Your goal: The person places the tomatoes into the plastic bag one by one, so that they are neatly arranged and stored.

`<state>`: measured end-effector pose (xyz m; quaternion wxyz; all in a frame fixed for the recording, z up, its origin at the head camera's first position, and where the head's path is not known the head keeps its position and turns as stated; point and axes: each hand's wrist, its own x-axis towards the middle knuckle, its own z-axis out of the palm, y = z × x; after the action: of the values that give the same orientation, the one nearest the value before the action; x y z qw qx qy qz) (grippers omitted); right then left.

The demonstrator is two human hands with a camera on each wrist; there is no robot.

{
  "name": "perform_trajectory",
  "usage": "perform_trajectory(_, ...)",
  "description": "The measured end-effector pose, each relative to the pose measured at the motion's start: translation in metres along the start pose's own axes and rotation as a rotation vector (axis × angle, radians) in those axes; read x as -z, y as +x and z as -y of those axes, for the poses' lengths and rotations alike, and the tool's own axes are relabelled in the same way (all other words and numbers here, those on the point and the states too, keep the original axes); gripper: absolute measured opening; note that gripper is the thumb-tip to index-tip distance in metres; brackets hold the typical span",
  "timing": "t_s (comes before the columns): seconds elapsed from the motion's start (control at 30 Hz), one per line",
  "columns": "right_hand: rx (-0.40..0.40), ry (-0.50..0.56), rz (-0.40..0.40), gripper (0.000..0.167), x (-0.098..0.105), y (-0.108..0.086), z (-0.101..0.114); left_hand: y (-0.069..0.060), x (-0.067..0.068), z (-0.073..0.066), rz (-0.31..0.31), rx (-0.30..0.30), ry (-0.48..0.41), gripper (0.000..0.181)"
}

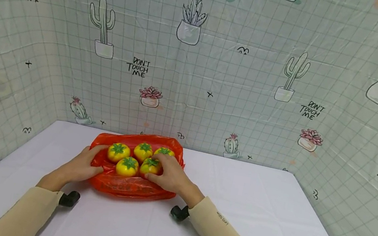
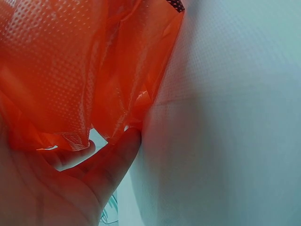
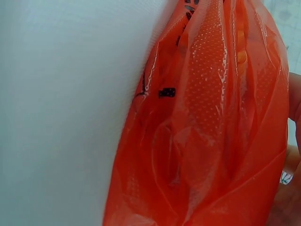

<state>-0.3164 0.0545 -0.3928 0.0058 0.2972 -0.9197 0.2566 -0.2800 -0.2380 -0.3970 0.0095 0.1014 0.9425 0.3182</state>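
Observation:
A red plastic bag lies on the table with its mouth spread wide. Inside sit several yellow tomatoes with green star-shaped tops. My left hand touches the bag's left edge, thumb and fingers spread apart and fairly straight. In the left wrist view, the thumb rests against the crinkled bag. My right hand reaches over the bag's right side and holds the front-right tomato between thumb and fingers. The bag's side hides most of that hand in the right wrist view.
A white cloth covers the table. Behind and on both sides hangs a checked sheet printed with cacti. A dark wrist device sits under the left cuff, another under the right.

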Motion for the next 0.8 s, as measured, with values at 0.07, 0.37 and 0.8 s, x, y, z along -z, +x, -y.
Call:
perform_trajectory(0.07, 0.005, 0.000, -0.002, 0.057, 0.0002, 0.0001, -0.0004, 0.0003, 0.0000, 0.0003, 0.000, 0.000, 0.002, 0.073)
perform_trajectory(0.37, 0.004, 0.011, -0.013, 0.056, 0.0008, 0.0000, -0.0019, -0.0004, 0.0010, -0.0006, 0.000, -0.002, 0.002, 0.073)
perform_trajectory(0.8, 0.066, 0.026, -0.049, 0.050, 0.0082, 0.0010, -0.0031, -0.0008, 0.0011, -0.0007, -0.016, -0.037, -0.010, 0.072)
